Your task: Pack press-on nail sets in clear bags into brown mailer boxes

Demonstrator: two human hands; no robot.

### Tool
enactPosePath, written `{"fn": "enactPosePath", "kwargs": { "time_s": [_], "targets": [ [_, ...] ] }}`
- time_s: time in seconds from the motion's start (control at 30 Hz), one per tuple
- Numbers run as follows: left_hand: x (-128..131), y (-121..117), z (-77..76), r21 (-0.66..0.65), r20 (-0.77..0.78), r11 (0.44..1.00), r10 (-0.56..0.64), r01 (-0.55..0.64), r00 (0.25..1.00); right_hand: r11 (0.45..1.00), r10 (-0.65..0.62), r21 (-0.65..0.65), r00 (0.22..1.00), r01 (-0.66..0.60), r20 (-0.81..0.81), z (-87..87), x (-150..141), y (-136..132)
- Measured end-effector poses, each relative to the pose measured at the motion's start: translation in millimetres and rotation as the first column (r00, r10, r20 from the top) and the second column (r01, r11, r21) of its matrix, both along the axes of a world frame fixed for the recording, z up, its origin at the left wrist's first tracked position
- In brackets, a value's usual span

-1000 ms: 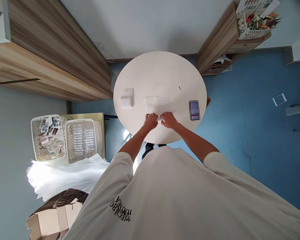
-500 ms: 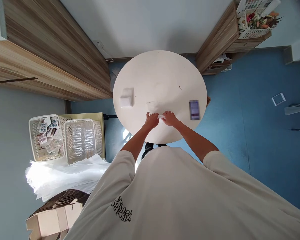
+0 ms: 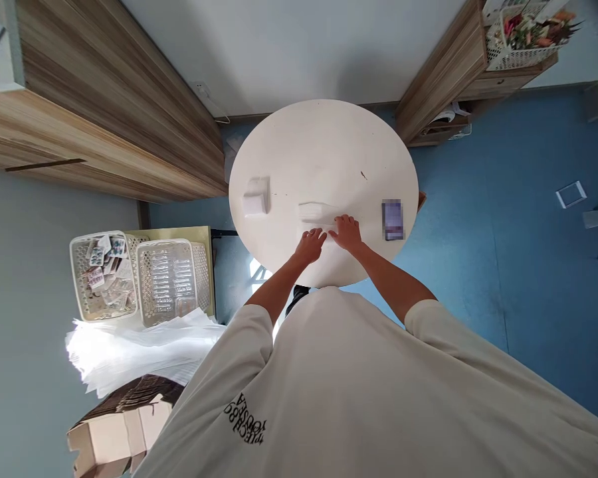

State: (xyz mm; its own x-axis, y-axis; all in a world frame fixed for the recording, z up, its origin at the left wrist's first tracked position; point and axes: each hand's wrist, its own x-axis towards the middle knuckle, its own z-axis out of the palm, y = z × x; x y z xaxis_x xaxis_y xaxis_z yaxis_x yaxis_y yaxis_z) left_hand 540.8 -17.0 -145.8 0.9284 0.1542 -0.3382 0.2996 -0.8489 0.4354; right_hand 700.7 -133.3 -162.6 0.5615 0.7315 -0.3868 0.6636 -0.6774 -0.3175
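Observation:
My left hand (image 3: 311, 245) rests low over the round white table (image 3: 323, 146), its fingers laid forward on a thin white sheet-like piece (image 3: 315, 212). Just to the right, my right hand (image 3: 347, 232) lies flat with its fingers spread at the right end of that piece. The thumbs come close together between the hands. White on white, the piece's edges are hard to make out, and its kind does not show. To the left on the tabletop sits a small stack of white folded pieces (image 3: 256, 197). A phone (image 3: 393, 219) with a blurred screen lies to the right.
Left of the table, two white baskets, one with small packets (image 3: 104, 272) and one with clear plastic packs (image 3: 167, 279), stand beside white sheets (image 3: 144, 345) and an open cardboard box (image 3: 119, 431). Wooden cabinets (image 3: 129, 99) flank the table. A flower basket (image 3: 525, 43) stands at upper right.
Both hands were pinching a white strip between them. Now my right hand has moved forward and right and flattened out, and my left hand has its fingers laid down. The camera view shifted slightly.

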Motion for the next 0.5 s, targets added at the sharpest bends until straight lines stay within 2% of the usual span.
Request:
{"fn": "enactPosePath", "kwargs": {
  "time_s": [0.1,0.23,0.4,0.5],
  "targets": [
    [6.2,-3.1,-0.6,0.037,-0.038,0.999,-0.018,0.019,0.999,0.984,-0.175,0.028,0.984,0.176,-0.026,-0.6,0.3,-15.7],
    [13.9,-9.2,-1.9,0.069,-0.064,0.997,-0.019,0.024,0.998,0.910,-0.414,-0.016,0.905,0.414,-0.104,-3.6,-0.4,-28.9],
    [23.6,-11.1,-4.9,0.054,-0.071,0.998,0.025,-0.021,0.997,0.825,-0.563,-0.065,0.810,0.561,-0.161,-9.4,-4.5,-24.6],
    [28.6,-11.6,-4.9,0.051,-0.089,0.998,0.041,-0.036,0.995,0.799,-0.600,-0.062,0.787,0.597,-0.146,-12.2,-8.6,-20.2]
  ]
}}
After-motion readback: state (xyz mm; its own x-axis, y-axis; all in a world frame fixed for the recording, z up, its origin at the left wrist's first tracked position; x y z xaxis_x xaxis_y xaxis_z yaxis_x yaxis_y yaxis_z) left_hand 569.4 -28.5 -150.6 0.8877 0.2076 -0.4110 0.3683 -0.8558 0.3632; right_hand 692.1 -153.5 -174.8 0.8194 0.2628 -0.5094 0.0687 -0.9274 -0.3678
